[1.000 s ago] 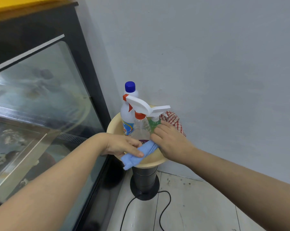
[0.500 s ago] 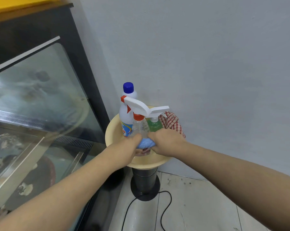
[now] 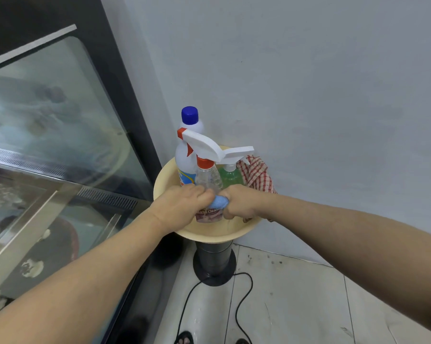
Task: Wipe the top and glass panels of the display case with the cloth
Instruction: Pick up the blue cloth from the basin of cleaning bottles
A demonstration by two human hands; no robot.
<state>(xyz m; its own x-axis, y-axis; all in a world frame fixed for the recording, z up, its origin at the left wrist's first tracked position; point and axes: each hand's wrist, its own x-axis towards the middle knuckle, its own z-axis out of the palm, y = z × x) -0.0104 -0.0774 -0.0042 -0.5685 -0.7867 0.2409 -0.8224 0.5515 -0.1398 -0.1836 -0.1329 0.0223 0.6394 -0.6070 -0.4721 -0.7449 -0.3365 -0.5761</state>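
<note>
A light blue cloth (image 3: 219, 202) is bunched tight between my two fists, over the cream round tray (image 3: 165, 180). My left hand (image 3: 182, 207) grips its left end and my right hand (image 3: 241, 203) grips its right end, knuckles almost touching. Only a small blue bulge shows between them. The display case (image 3: 55, 125) with its curved glass panel and black frame fills the left side, clear of both hands.
On the tray stand a clear glass-cleaner spray bottle (image 3: 208, 180), a white bottle with a blue cap (image 3: 188, 145), a green spray bottle (image 3: 230, 176) and a red checked rag (image 3: 258, 173). The tray sits on a black pedestal (image 3: 214, 261). A black cable (image 3: 241, 301) trails over the tiled floor.
A second ago the cloth hung loose over the tray's front edge under my fingers. Both hands have since closed around it and drawn together, bunching it into a tight wad.
</note>
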